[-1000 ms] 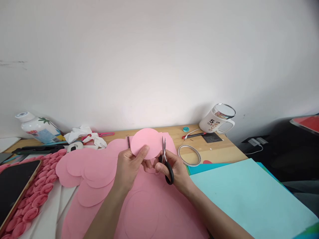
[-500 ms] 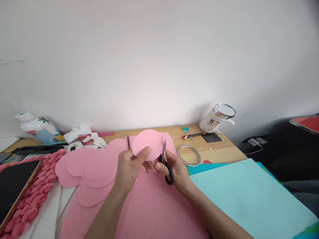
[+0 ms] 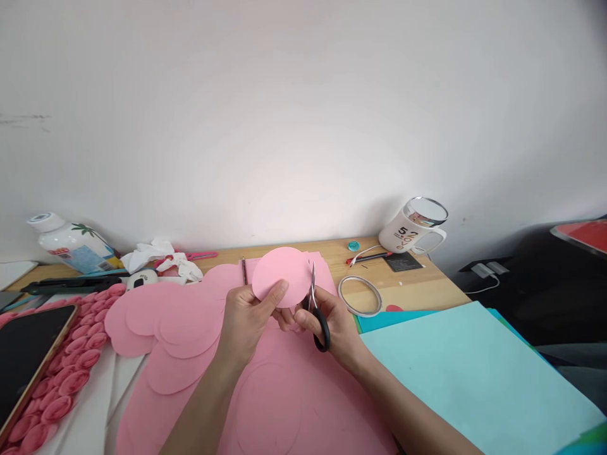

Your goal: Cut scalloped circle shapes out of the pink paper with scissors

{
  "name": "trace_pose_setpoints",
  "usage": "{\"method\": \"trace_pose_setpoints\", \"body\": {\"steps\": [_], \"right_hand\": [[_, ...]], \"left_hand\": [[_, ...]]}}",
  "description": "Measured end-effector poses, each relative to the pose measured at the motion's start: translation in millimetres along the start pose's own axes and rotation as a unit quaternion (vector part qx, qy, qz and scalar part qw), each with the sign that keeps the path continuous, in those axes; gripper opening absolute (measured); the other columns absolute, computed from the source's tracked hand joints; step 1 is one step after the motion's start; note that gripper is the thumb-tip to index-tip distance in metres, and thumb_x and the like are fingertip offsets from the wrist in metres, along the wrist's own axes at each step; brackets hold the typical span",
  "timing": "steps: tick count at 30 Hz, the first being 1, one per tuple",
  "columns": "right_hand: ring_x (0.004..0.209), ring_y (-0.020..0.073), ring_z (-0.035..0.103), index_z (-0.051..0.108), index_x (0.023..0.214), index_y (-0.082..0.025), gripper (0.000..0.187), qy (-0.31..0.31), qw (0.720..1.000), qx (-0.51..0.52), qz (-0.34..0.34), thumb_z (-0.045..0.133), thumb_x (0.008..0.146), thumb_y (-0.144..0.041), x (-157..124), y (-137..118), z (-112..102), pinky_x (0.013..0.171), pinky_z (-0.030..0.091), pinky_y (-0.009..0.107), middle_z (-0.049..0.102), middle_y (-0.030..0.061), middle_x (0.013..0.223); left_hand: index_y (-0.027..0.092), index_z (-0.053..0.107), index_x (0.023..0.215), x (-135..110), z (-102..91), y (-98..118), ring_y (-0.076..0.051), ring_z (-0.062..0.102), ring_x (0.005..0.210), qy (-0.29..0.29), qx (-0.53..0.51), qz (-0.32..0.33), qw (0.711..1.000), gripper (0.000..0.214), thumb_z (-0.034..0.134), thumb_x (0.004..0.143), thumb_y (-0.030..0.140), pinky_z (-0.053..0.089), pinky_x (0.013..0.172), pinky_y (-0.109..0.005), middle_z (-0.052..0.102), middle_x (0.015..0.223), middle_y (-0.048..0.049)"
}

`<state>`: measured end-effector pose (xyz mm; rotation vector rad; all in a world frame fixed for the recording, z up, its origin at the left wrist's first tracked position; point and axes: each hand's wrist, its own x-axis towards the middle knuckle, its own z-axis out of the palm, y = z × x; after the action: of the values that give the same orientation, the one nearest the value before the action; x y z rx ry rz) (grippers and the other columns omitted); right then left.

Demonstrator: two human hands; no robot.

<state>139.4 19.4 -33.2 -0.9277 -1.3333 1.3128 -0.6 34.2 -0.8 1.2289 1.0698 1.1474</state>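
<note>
Between thumb and fingers, my left hand (image 3: 251, 316) pinches a pink paper circle (image 3: 279, 272), held up above the pink sheets. My right hand (image 3: 334, 325) grips a pair of black-handled scissors (image 3: 322, 328), thumb and fingers in the handles. The blades point up at the circle's right edge and look slightly apart. I cannot tell whether they touch the paper. Under my hands lies a large pink sheet (image 3: 313, 392) with a round outline on it. Several loose pink circles (image 3: 190, 319) overlap to the left of my left hand.
A pencil (image 3: 245, 272) lies behind the circle. At right are a tape roll (image 3: 360, 296), a white mug (image 3: 410, 230), a red pen (image 3: 370, 258) and light blue sheets (image 3: 474, 373). At left stand a bottle (image 3: 73, 243), crumpled tissue (image 3: 164, 256) and a phone (image 3: 33, 354) beside pink rosettes (image 3: 71, 382).
Almost nothing differs. The paper circle has turned or tilted very slightly in my left hand, and the scissors stay at its right edge.
</note>
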Motion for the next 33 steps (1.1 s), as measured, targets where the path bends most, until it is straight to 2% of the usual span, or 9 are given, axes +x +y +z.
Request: {"method": "trace_pose_setpoints", "body": {"steps": [9, 23, 33], "right_hand": [[0.053, 0.0109, 0.037, 0.048, 0.072, -0.018, 0.031, 0.002, 1.0, -0.01, -0.002, 0.062, 0.074, -0.046, 0.0, -0.7, -0.6, 0.049, 0.03, 0.025, 0.043, -0.0036, 0.057], [0.051, 0.0108, 0.038, 0.048, 0.07, -0.018, 0.035, 0.013, 1.0, -0.004, 0.01, 0.063, 0.071, -0.049, 0.8, -2.4, 1.0, 0.047, 0.031, 0.024, 0.041, -0.004, 0.055], [0.048, 0.0097, 0.038, 0.049, 0.068, -0.019, 0.033, 0.016, 1.0, -0.002, 0.008, 0.065, 0.07, -0.048, 0.7, 1.6, -0.2, 0.045, 0.034, 0.023, 0.045, -0.004, 0.053]], "left_hand": [[0.015, 0.06, 0.043, -2.1, 0.6, 1.9, -0.012, 0.054, 0.037, 0.023, 0.018, 0.012, 1.0, 0.034, 0.061, 0.074, 0.029, 0.048, 0.042, -0.025, 0.059, 0.041, -0.0011], [0.014, 0.065, 0.048, -0.7, 1.9, 0.5, -0.013, 0.055, 0.037, 0.016, 0.004, 0.001, 1.0, 0.026, 0.063, 0.072, 0.023, 0.049, 0.041, -0.024, 0.062, 0.042, -0.0016], [0.014, 0.065, 0.05, -1.0, 0.5, -1.0, -0.015, 0.057, 0.038, 0.015, 0.015, -0.008, 1.0, 0.03, 0.061, 0.074, 0.03, 0.051, 0.043, -0.027, 0.064, 0.044, -0.004]]}}
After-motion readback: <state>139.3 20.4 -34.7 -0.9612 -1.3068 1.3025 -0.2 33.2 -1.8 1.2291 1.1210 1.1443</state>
